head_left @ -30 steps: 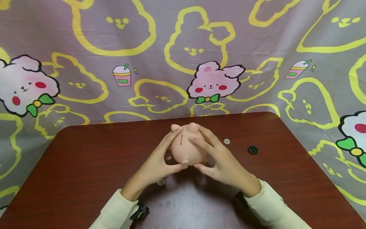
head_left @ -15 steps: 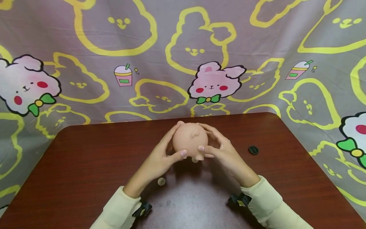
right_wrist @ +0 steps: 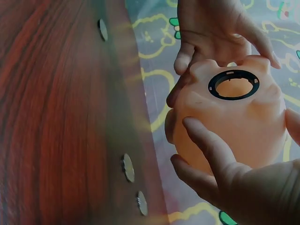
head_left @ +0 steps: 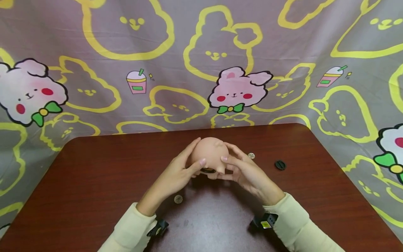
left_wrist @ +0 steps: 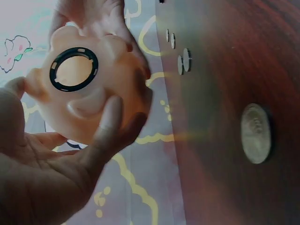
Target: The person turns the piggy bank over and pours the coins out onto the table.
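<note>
A pink piggy bank [head_left: 209, 150] is held above the table between both hands, its curly tail near the top in the head view. My left hand [head_left: 176, 175] grips its left side, thumb on the near face. On the other side, my right hand [head_left: 250, 175] grips it near a stubby leg. Both wrist views show the underside: a round opening with a black ring [left_wrist: 74, 69] among the feet, uncovered, its hollow inside showing. A coin [head_left: 178, 199] lies on the table near my left wrist; another coin [head_left: 251, 155] lies beyond my right hand.
A black round cap [head_left: 280, 165] lies on the brown table [head_left: 94, 182], right of the hands. More coins [left_wrist: 187, 59] show on the tabletop in the wrist views. A patterned cloth [head_left: 176, 70] hangs behind the table.
The piggy bank has turned in both hands: its coin slot faced the head camera, then its tail side. Now it is tipped further, with part of the bottom opening in sight.
</note>
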`<act>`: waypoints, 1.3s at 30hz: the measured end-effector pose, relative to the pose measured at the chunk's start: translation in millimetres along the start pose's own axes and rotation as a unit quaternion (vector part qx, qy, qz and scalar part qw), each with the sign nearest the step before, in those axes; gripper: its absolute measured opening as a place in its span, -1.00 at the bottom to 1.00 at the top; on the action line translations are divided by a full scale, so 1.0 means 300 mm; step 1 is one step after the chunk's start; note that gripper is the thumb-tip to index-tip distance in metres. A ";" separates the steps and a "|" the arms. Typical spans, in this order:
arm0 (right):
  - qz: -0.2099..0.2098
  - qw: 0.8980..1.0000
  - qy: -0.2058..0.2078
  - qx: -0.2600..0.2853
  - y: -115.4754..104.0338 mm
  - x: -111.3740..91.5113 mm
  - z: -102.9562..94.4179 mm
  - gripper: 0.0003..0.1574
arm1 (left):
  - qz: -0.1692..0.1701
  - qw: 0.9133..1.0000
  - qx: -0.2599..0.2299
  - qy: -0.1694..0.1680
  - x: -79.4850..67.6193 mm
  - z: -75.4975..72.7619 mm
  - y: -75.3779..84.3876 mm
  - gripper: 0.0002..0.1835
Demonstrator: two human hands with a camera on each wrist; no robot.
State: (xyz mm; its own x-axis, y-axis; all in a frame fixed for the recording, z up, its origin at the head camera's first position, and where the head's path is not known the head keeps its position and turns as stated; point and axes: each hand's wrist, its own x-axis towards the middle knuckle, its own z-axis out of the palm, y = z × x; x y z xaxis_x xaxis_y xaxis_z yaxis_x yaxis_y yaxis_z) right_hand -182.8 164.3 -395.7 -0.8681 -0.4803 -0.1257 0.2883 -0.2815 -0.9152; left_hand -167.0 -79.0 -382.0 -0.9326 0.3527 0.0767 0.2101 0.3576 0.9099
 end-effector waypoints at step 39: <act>-0.292 0.684 0.081 -0.663 0.004 -0.035 0.100 0.00 | 0.041 0.996 -0.073 -0.040 0.016 0.055 -0.046 0.20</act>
State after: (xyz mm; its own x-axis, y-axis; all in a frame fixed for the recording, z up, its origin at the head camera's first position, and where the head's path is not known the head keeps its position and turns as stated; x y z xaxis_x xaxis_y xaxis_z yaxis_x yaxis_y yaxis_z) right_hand -161.3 144.0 -384.1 -0.7428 -0.4789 0.4679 -0.6544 0.6669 -0.3563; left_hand -169.4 -67.8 -400.9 -0.8866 0.4453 0.1249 0.2332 0.1973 0.9522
